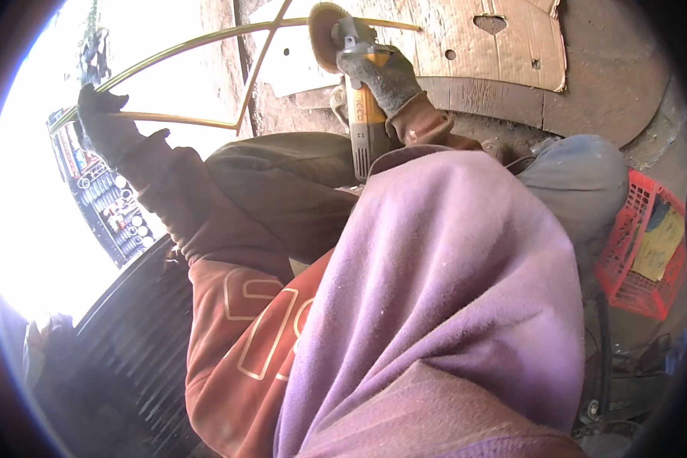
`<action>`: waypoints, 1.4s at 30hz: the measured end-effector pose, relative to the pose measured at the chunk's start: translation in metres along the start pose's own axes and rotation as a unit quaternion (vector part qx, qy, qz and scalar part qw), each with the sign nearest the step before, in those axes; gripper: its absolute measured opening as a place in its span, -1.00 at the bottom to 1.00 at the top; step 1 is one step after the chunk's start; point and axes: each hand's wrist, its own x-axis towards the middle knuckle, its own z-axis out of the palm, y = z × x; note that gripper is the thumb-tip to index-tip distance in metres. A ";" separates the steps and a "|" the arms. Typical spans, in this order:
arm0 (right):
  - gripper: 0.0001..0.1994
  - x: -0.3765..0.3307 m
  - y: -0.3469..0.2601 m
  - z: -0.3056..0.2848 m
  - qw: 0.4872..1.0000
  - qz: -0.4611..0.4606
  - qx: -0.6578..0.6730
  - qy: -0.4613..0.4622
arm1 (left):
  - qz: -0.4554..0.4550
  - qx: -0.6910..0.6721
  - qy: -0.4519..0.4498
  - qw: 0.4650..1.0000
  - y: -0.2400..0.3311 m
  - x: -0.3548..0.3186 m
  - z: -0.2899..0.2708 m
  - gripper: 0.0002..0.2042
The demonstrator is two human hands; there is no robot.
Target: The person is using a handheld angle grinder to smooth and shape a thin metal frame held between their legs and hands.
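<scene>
My right hand (387,78), in a grey dusty glove, is wrapped around the head end of an angle grinder (365,126) with an orange and grey body. The grinder's round brownish disc (325,38) stands on edge against a thin gold-coloured metal frame (198,41); whether it touches the rod I cannot tell. That frame has a long curved rod and thinner straight rods crossing it. At the far left my left hand (103,126), in a dark glove, grips the frame's end. Glare washes out the area around it.
A cut cardboard sheet (504,61) with holes lies beyond the grinder. To the right stands a red plastic crate (632,252) with things inside. A case of sockets and tools (114,202) lies at the left, above a dark ribbed surface (137,343). Purple cloth (450,290) covers much of the middle.
</scene>
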 end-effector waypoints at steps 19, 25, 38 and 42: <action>-0.64 0.042 0.043 -0.087 0.985 0.092 0.042 0.138 | 0.062 -0.004 -0.084 0.995 -0.010 0.020 -0.011 -0.74; -0.66 -0.001 -0.001 -0.012 0.999 -0.023 -0.036 0.008 | 0.202 0.181 -0.096 0.958 0.011 -0.009 0.013 -0.72; -0.64 -0.004 -0.004 -0.012 0.999 -0.016 -0.003 -0.036 | 0.087 0.027 -0.079 0.993 0.006 -0.001 0.013 -0.70; -0.63 0.008 0.011 -0.053 0.998 0.050 -0.024 0.029 | 0.037 -0.089 -0.084 0.992 0.005 0.004 0.013 -0.74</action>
